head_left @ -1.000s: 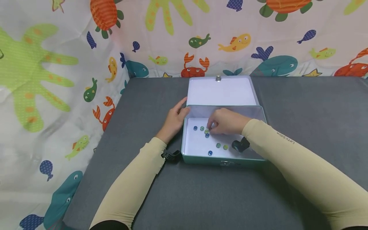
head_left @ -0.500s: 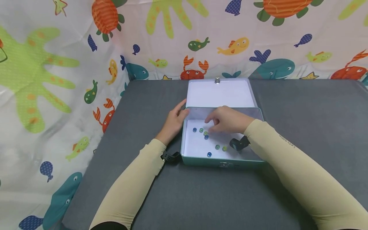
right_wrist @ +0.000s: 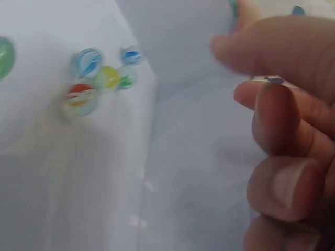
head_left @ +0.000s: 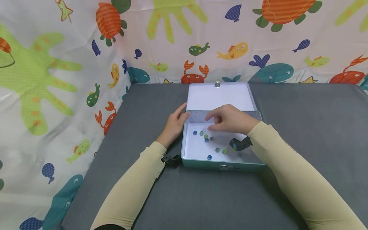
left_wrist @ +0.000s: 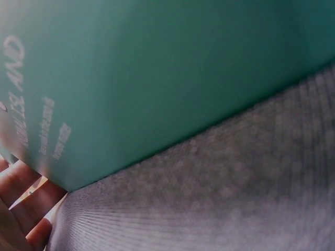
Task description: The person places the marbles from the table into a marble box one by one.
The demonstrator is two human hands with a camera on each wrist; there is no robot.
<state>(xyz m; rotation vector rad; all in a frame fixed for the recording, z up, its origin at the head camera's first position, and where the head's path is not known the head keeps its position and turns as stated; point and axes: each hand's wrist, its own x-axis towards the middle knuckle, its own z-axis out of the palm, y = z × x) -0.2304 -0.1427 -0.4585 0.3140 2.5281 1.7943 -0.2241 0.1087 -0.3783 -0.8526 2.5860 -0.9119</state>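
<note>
A teal metal box [head_left: 201, 163] with a white inside lies with its lid [head_left: 218, 95] folded back. Several glass marbles sit on its floor, among them a blue marble [head_left: 209, 157] near the front and a red-and-white marble [right_wrist: 82, 98] beside a small cluster. My left hand [head_left: 173, 125] holds the box at its back left corner, thumb at the rim and fingers along the outside. Above the marbles hovers my right hand [head_left: 231, 119], thumb and index finger apart, the other fingers loosely bent, nothing between them.
Dark grey cloth [head_left: 218, 195] covers the table under the box. A white curtain [head_left: 169, 64] printed with sea animals hangs behind and on the left. A dark wrist device [head_left: 240, 143] on the right arm overlaps the box's interior.
My right thumb and index finger have parted and drawn back a little from the marbles. The red-and-white marble now shows beside the cluster. The left hand keeps its hold on the box.
</note>
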